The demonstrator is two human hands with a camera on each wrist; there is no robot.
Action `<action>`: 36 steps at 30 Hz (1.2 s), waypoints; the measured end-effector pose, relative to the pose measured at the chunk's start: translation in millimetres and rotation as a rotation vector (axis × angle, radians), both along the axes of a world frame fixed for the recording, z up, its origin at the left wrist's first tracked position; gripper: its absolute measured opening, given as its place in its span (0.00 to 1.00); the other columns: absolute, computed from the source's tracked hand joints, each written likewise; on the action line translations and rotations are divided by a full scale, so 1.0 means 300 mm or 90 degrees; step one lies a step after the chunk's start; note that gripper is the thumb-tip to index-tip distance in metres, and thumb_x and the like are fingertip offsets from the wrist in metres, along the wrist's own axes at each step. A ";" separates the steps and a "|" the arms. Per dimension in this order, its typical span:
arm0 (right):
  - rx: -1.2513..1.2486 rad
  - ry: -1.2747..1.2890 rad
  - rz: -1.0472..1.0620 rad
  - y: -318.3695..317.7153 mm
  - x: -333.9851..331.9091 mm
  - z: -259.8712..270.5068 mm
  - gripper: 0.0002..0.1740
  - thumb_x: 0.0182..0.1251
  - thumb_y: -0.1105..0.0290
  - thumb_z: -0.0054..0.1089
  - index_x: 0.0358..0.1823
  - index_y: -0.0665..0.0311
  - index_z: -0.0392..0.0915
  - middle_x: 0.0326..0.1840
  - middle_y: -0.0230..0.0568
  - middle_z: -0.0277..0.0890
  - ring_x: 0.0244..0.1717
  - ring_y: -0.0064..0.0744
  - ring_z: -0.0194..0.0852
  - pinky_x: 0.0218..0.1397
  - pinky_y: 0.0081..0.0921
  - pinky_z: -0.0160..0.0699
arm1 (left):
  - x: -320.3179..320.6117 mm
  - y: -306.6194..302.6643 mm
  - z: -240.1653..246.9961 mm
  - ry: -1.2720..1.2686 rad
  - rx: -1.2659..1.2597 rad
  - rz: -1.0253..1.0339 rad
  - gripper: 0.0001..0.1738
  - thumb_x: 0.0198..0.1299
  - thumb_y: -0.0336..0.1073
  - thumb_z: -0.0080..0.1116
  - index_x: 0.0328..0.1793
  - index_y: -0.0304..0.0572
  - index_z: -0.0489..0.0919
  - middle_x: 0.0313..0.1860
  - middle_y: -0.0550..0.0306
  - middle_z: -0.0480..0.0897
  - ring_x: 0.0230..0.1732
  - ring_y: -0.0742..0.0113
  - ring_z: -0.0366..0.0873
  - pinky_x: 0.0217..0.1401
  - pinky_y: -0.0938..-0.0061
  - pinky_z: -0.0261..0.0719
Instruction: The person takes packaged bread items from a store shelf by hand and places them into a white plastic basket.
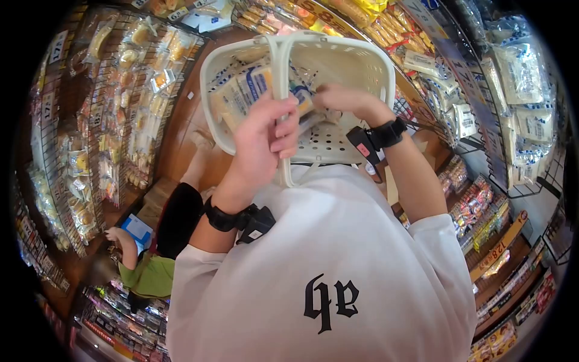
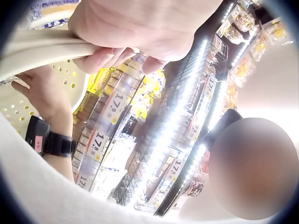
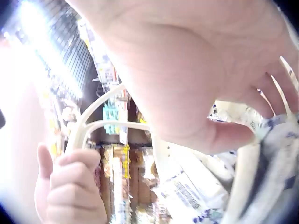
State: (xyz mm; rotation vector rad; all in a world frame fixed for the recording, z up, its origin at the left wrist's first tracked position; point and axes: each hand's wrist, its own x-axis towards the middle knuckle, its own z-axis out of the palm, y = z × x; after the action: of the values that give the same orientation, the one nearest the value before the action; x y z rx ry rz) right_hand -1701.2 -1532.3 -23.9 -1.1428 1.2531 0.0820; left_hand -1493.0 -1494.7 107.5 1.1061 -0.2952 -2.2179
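Note:
Curled around the pale handles of a white perforated basket is my left hand; the left wrist view shows its fingers over the handles. Inside the basket, plastic-wrapped packages with blue print lie mostly on the left side. My right hand reaches over the basket's right part. Seen close in the right wrist view, the right hand has its thumb and fingers bent around clear, blue-printed wrapping. A package with a barcode label lies below it.
Shelves of wrapped baked goods stand on the left, and racks with more packages on the right. Price tags line the shelf edges. A person in a green top is at the lower left. Wooden flooring shows beside the basket.

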 end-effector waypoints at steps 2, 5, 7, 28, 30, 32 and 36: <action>0.162 -0.058 -0.208 -0.039 0.029 -0.023 0.31 0.59 0.42 0.51 0.53 0.59 0.78 0.52 0.40 0.78 0.45 0.39 0.77 0.44 0.43 0.78 | -0.012 0.008 0.025 -0.030 -0.016 -0.017 0.10 0.65 0.43 0.46 0.42 0.46 0.69 0.22 0.69 0.59 0.17 0.80 0.51 0.19 0.82 0.52; 0.143 0.001 -0.174 -0.020 0.110 0.002 0.33 0.60 0.39 0.52 0.53 0.60 0.78 0.46 0.40 0.77 0.42 0.38 0.75 0.42 0.41 0.79 | -0.021 0.020 0.041 -0.043 -0.035 -0.028 0.09 0.65 0.42 0.46 0.42 0.46 0.69 0.22 0.69 0.59 0.16 0.80 0.51 0.20 0.82 0.52; 0.141 -0.007 -0.067 -0.022 0.128 -0.055 0.32 0.64 0.41 0.53 0.52 0.64 0.77 0.46 0.43 0.77 0.39 0.39 0.77 0.40 0.39 0.81 | -0.030 0.028 0.048 -0.047 -0.038 -0.021 0.09 0.65 0.42 0.47 0.42 0.46 0.69 0.22 0.69 0.59 0.16 0.80 0.51 0.20 0.82 0.52; -0.899 0.064 -0.328 0.286 -0.067 0.584 0.31 0.54 0.78 0.70 0.61 0.66 0.71 0.59 0.49 0.77 0.58 0.45 0.77 0.61 0.34 0.75 | 0.022 0.027 0.040 -0.039 -0.084 0.048 0.32 0.68 0.69 0.37 0.45 0.46 0.70 0.36 0.58 0.76 0.17 0.83 0.50 0.18 0.85 0.52; -1.118 0.087 -0.161 0.288 -0.050 0.592 0.26 0.54 0.75 0.69 0.57 0.63 0.76 0.61 0.47 0.77 0.59 0.49 0.76 0.61 0.37 0.75 | 0.035 0.019 0.014 0.094 -0.159 -0.022 0.45 0.63 0.78 0.31 0.61 0.44 0.69 0.61 0.48 0.77 0.28 0.80 0.71 0.29 0.82 0.71; -1.145 0.112 0.040 0.303 -0.019 0.605 0.18 0.58 0.71 0.63 0.52 0.59 0.81 0.62 0.40 0.77 0.60 0.48 0.75 0.60 0.37 0.75 | -0.020 0.072 0.009 0.028 -0.189 0.073 0.50 0.61 0.79 0.30 0.69 0.43 0.63 0.66 0.48 0.73 0.47 0.70 0.76 0.46 0.73 0.77; -1.119 0.057 0.030 0.286 0.088 0.538 0.20 0.58 0.69 0.63 0.54 0.52 0.81 0.61 0.35 0.78 0.57 0.41 0.75 0.58 0.34 0.74 | -0.009 0.098 0.015 0.067 -0.287 0.054 0.64 0.48 0.86 0.34 0.78 0.39 0.54 0.72 0.47 0.67 0.72 0.55 0.66 0.72 0.59 0.69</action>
State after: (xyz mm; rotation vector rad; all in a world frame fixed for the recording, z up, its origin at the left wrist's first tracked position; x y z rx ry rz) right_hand -1674.9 -1446.5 137.7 -2.6238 1.2366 -1.1549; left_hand -1495.8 -1465.3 112.0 0.7402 -0.6522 -1.9915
